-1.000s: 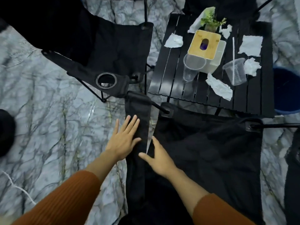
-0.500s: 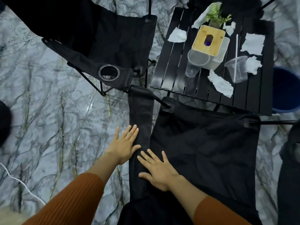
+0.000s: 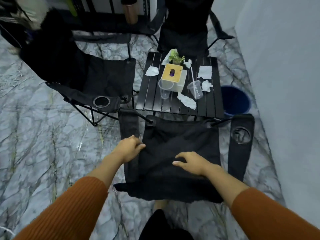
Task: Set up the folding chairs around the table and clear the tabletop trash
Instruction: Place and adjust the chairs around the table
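Below the head camera, the only view, the near folding chair (image 3: pixel 180 153) stands unfolded just short of the tabletop (image 3: pixel 152 94), its seat front toward the slats and its back edge toward the person; its armrests run the same near-to-far line, the right one carrying a cup holder (image 3: pixel 240 135). Left hand (image 3: pixel 129 148) sits at the seam between seat and left armrest, fingers curled, looks like a loose pinch on the fabric edge but cannot tell for sure. Right hand (image 3: pixel 192 162) lies palm down on the seat, fingers spread, gripping nothing. Step in hand: chair setup, final seating or smoothing of this chair. Two more chairs are open already, one on the left (image 3: pixel 107 78) and one at the far side (image 3: pixel 185 38), so chairs look nearly done. Trash not yet touched: crumpled tissues (image 3: pixel 187 101), two clear plastic cups (image 3: pixel 164 89), a straw. Tissue box (image 3: pixel 173 74) and a small plant stay. Next move likely calls for letting go, reaching over the seat to the tabletop, and carrying scraps to the blue bin (image 3: pixel 237 99) on the floor just right of the table.
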A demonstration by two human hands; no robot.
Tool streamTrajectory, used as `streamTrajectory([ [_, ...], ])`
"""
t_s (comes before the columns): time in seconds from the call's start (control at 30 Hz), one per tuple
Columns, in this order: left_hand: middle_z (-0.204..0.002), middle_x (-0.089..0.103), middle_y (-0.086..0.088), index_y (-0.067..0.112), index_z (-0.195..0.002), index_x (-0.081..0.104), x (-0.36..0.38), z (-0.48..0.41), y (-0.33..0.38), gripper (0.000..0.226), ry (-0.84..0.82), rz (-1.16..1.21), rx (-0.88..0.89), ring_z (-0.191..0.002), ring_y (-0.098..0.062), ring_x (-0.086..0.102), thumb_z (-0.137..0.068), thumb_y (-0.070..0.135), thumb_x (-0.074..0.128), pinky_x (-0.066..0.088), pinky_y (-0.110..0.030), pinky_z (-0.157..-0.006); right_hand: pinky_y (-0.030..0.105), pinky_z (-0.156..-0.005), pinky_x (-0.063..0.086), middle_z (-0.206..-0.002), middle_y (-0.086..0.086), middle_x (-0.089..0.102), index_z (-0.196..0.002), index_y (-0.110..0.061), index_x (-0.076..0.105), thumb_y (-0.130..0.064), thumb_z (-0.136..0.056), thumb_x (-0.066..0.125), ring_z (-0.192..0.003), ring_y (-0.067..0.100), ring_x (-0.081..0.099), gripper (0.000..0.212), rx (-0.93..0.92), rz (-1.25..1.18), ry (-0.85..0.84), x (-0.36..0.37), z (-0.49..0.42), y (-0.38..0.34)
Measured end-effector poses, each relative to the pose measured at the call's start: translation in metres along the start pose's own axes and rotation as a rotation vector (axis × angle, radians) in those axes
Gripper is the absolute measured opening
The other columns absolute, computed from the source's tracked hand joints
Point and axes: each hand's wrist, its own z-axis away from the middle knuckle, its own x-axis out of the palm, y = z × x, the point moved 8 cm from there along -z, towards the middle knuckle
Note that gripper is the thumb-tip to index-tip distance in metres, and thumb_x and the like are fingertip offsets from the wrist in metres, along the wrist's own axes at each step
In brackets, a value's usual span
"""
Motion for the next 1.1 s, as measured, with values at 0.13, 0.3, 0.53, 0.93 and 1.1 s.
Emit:
streamTrajectory([
  [0.13, -0.111, 0.069, -0.007, 0.026, -0.107, 0.072, -0.017, 0.065, 0.035, 0.052, -0.098, 0.246, 0.029, -0.109, -0.012, 0.063, -0.084, 0.067, 0.050, 0.050, -0.033, -0.085, 0.034, -0.095, 0.049, -0.111, 0.000, 0.071, -0.105, -0.024, 0.072, -0.070, -0.080, 0.054, -0.106, 0.017, 0.063, 0.056, 0.058, -0.125, 0.003, -0.025, 0.089, 0.039],
  [0.3, -0.094, 0.071, 0.026, 0.047, -0.092, 0.073, -0.013, 0.140, 0.051, 0.050, -0.365, 0.213, 0.063, -0.091, 0.012, 0.062, -0.058, 0.082, 0.065, 0.049, -0.018, -0.081, 0.026, -0.069, 0.045, -0.073, -0.008, 0.066, -0.080, -0.025, 0.072, -0.091, -0.060, 0.052, -0.069, 0.010, 0.060, 0.072, 0.145, -0.134, 0.026, -0.023, 0.175, 0.092],
  [0.53, -0.104, 0.071, 0.000, 0.025, -0.113, 0.069, -0.007, 0.168, 0.037, 0.025, -0.115, -0.320, 0.098, -0.097, -0.018, 0.063, -0.092, 0.015, 0.059, 0.048, -0.029, -0.075, 0.038, -0.073, 0.051, -0.095, 0.005, 0.066, -0.080, -0.037, 0.054, -0.004, -0.086, 0.054, -0.087, 0.026, 0.063, 0.034, 0.314, 0.163, 0.278, -0.006, 0.205, 0.150],
  [0.93, -0.103, 0.072, -0.008, 0.013, -0.105, 0.073, -0.013, 0.168, 0.041, 0.037, -0.056, -0.237, 0.001, -0.096, -0.022, 0.066, -0.087, -0.009, 0.050, 0.053, -0.032, -0.083, 0.033, -0.065, 0.043, -0.083, 0.007, 0.064, -0.082, -0.022, 0.061, 0.001, -0.082, 0.058, -0.081, 0.026, 0.062, 0.023, 0.301, 0.218, 0.286, -0.012, 0.203, 0.149],
  [1.1, -0.134, 0.060, -0.007, 0.011, -0.132, 0.058, -0.029, 0.183, 0.033, 0.053, -0.202, 0.015, -0.029, -0.125, -0.022, 0.054, -0.083, -0.009, 0.054, 0.043, -0.032, -0.105, 0.025, -0.086, 0.046, -0.111, -0.008, 0.063, -0.114, -0.025, 0.063, -0.042, -0.067, 0.085, -0.106, 0.013, 0.059, 0.055, 0.270, -0.230, -0.030, -0.012, 0.205, 0.122],
])
